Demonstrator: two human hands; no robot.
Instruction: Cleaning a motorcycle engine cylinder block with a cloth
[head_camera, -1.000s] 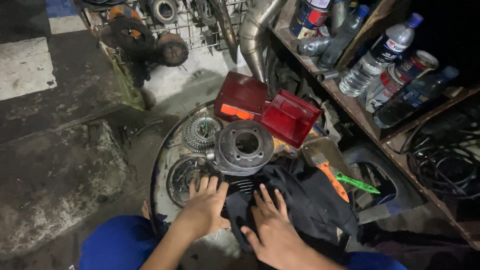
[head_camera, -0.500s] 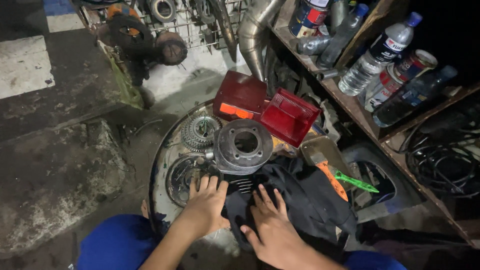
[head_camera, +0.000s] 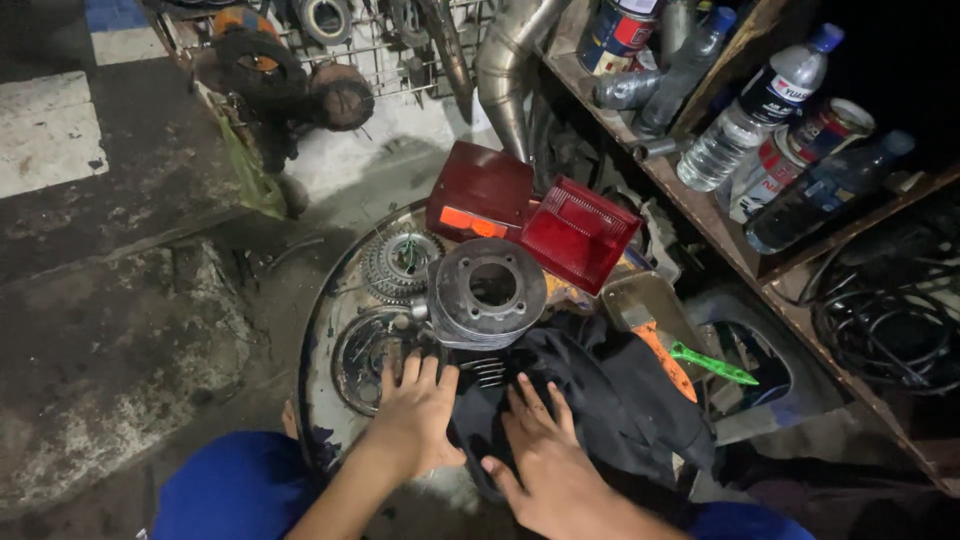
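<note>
My left hand (head_camera: 418, 415) lies flat, fingers spread, at the near edge of a round metal tray (head_camera: 320, 350), touching a black cloth (head_camera: 610, 400). My right hand (head_camera: 540, 455) rests palm down on the same cloth. Just beyond my fingertips a finned metal part (head_camera: 487, 372) pokes out from under the cloth, below a grey engine cylinder (head_camera: 488, 290). Neither hand grips anything.
A toothed sprocket (head_camera: 398, 262) and a round clutch part (head_camera: 368, 348) lie on the tray. Two red tail-light lenses (head_camera: 575, 232) stand behind. Orange- and green-handled tools (head_camera: 700, 362) lie right. A wooden shelf (head_camera: 700, 215) holds bottles (head_camera: 755, 110) and cans; an exhaust pipe (head_camera: 505, 60) rises behind.
</note>
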